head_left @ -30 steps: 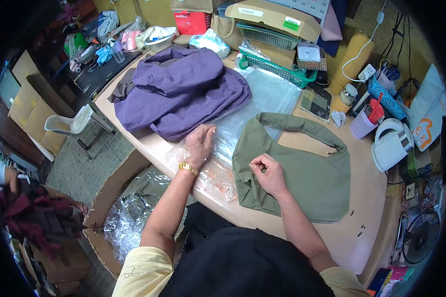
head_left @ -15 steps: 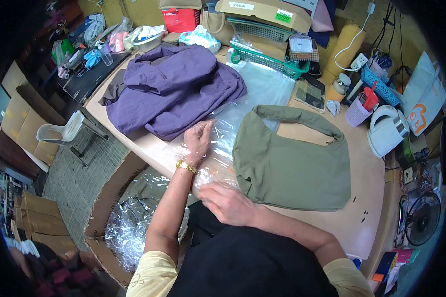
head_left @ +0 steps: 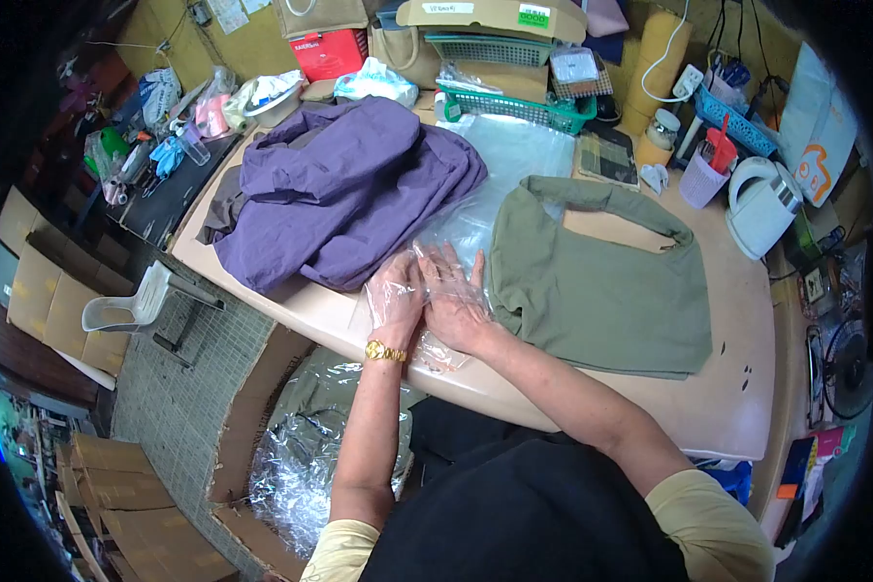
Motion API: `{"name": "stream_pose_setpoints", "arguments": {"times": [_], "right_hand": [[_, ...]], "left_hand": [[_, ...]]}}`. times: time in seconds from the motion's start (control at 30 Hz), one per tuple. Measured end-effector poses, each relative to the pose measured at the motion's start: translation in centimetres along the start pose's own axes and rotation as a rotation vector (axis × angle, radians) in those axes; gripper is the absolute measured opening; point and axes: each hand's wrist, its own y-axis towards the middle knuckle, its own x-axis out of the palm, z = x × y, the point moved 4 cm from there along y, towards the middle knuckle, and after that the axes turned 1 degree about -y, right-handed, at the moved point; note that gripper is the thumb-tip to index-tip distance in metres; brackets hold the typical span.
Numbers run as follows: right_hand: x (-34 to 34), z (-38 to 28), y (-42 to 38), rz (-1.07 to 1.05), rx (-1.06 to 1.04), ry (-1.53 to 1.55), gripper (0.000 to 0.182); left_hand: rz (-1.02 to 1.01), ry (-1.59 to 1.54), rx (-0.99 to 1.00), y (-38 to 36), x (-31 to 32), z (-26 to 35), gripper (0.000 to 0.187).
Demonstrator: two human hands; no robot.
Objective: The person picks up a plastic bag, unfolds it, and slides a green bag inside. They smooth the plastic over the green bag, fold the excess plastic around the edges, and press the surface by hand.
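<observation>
A clear plastic bag (head_left: 444, 351) lies crumpled at the table's near edge, beneath and around both hands. My left hand (head_left: 395, 296), with a gold watch at its wrist, has its fingers curled in the thin film, which partly covers them. Close beside it, my right hand (head_left: 453, 308) rests on the film with fingers stretched out and apart. To the right of my hands lies an olive-green shoulder bag (head_left: 606, 281), flat, its strap looped away from me. A heap of purple fabric bags (head_left: 344, 194) sits to the left. Flat clear plastic sheets (head_left: 524, 150) lie behind.
Below the table's near edge stands a cardboard box (head_left: 252, 412) holding plastic-wrapped green items. Green baskets (head_left: 514, 109), a white kettle (head_left: 761, 209) and a pink cup (head_left: 698, 179) line the back and right. A white chair (head_left: 141, 306) stands at left.
My right hand has moved up and forward from the table edge to beside the left, its fingers now spread over the film. The left hand has lowered slightly. The camera view has shifted.
</observation>
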Motion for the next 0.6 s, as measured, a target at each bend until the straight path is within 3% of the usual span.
{"name": "stream_pose_setpoints", "arguments": {"times": [0.03,0.07,0.23,0.33,0.47,0.6], "right_hand": [[-0.2,-0.1,-0.1,-0.022,0.015,0.019,0.078],[0.1,-0.1,-0.1,-0.024,0.027,0.025,0.078],[0.6,0.1,-0.1,-0.04,0.098,0.021,0.078],[0.3,0.0,0.0,-0.018,0.102,0.019,0.078],[0.0,-0.1,0.1,-0.05,0.127,-0.01,0.074],[0.0,-0.2,0.3,-0.09,0.085,-0.036,0.064]], "left_hand": [[-0.087,0.034,-0.074,0.1,0.3,-0.4,0.029],[0.04,0.015,-0.003,0.0,0.6,-0.6,0.023],[0.137,-0.09,0.037,-1.1,0.3,-0.5,0.027],[0.015,-0.06,-0.13,-1.9,-0.3,-0.1,0.046],[0.119,-0.096,0.029,-3.4,-0.5,0.1,0.048],[0.12,-0.024,0.043,-3.8,-0.9,0.2,0.046]]}}
